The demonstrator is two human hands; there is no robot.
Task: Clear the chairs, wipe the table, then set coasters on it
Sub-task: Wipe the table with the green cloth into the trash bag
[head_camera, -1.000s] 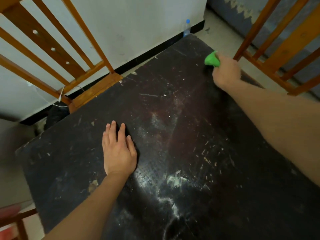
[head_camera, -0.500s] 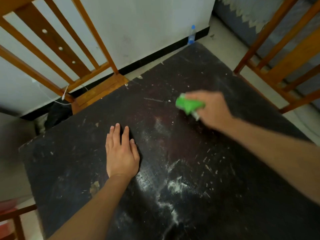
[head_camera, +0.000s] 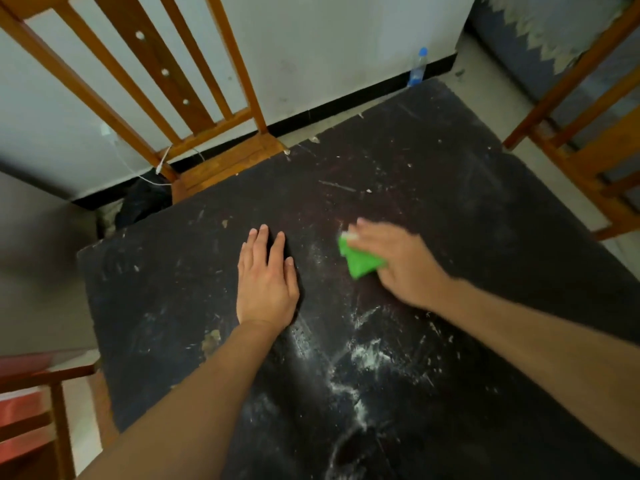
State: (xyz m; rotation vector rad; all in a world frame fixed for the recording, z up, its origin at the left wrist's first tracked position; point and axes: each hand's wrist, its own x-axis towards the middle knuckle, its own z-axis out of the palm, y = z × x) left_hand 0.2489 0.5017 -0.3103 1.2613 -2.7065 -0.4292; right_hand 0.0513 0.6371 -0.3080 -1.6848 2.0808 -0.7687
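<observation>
Cloth [head_camera: 360,263] gripped in right hand [head_camera: 398,265], left hand [head_camera: 265,285] flat-fingered on table [head_camera: 485,237]: press firmly, overlap strokes across white residue [head_camera: 367,355].

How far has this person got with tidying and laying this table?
Midway. The far chair seat looks bare. Wiping is in hand: the right hand grips a green cloth against the table, and the left hand rests flat. White smears near the front remain to wipe, and no coasters are out.
</observation>
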